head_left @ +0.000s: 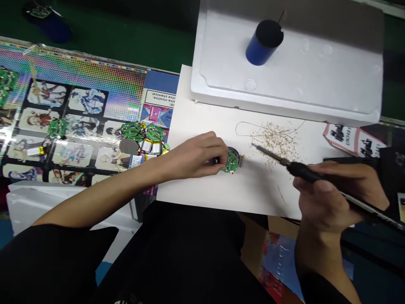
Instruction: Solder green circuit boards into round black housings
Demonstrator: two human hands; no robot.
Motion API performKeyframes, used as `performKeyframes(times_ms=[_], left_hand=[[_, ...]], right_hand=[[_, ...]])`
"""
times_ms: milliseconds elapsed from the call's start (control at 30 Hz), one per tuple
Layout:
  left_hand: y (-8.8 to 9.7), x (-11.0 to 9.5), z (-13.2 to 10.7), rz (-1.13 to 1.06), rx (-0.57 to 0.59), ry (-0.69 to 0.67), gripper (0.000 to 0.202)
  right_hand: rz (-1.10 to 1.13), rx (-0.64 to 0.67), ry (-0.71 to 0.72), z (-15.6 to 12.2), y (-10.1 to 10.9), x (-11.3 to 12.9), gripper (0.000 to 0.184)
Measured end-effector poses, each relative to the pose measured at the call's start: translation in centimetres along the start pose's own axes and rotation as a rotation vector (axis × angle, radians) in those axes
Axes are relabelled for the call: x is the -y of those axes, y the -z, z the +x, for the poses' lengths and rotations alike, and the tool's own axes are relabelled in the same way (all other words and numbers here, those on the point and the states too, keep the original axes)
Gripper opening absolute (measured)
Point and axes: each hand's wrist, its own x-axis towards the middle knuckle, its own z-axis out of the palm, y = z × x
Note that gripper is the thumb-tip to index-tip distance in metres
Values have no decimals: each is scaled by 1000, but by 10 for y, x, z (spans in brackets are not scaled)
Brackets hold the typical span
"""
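And here's the left hand (202, 155), fingers bunched, apparently pinching the left edge of the green circuit board (232, 163), which sits on the white sheet (196, 192), right in the middle of the action; across from it, the right hand (332, 196) grips a soldering iron (303, 171) like a pen, tip near the board but not touching! Looks like a soldering step, with a thin looped wire (247, 123) and scattered tan crumbs (280, 143) close by. The next move, I'd judge, calls for a steady board and a precise tip, clear of those fingers
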Motion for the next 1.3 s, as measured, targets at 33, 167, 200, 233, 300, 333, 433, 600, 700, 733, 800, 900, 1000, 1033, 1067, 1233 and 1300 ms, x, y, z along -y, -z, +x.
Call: performKeyframes(times_ms=[33,167,200,233,300,333,433,600,700,733,800,900,1000,1033,1067,1233,1300], left_hand=[[0,0,0,0,0,1,9],[0,0,1,4,8,15,10],[0,-1,1,10,12,16,10],[0,-1,1,17,17,18,10],[-1,-1,1,29,20,22,10],[-1,-1,1,30,19,23,9],[-1,-1,0,35,25,18,7],[-1,-2,-1,112,30,7,6],[-2,-2,-1,146,36,-1,8],[-2,-2,-1,146,39,0,8],[-2,-1,-1,131,44,6,9],[1,0,-2,68,52,25,11],[4,1,-2,-16,64,54,11],[4,1,-2,-42,66,62,11],[5,2,-2,-64,66,65,11],[5,4,-2,-116,66,55,11],[5,3,-2,-104,71,52,10]], right_hand=[[36,-30,-1,-1,-3,0,15],[157,32,-69,-12,-22,5,31],[138,52,-82,-17,-29,6,30],[93,56,-89,-23,-35,8,26],[-17,83,-67,-33,-49,9,16],[-70,119,-46,-37,-54,9,18],[-227,220,48,-44,-68,6,33],[-398,246,86,-46,-83,3,30],[-415,238,79,-46,-86,3,27],[-419,233,78,-47,-86,4,27],[-425,231,79,-48,-85,4,28],[-420,244,94,-48,-82,3,30],[-404,266,109,-49,-79,2,32],[-399,274,113,-49,-79,2,33],[-394,282,117,-49,-78,1,33],[-364,324,152,-51,-74,-4,36],[-326,339,170,-51,-70,-8,40]])
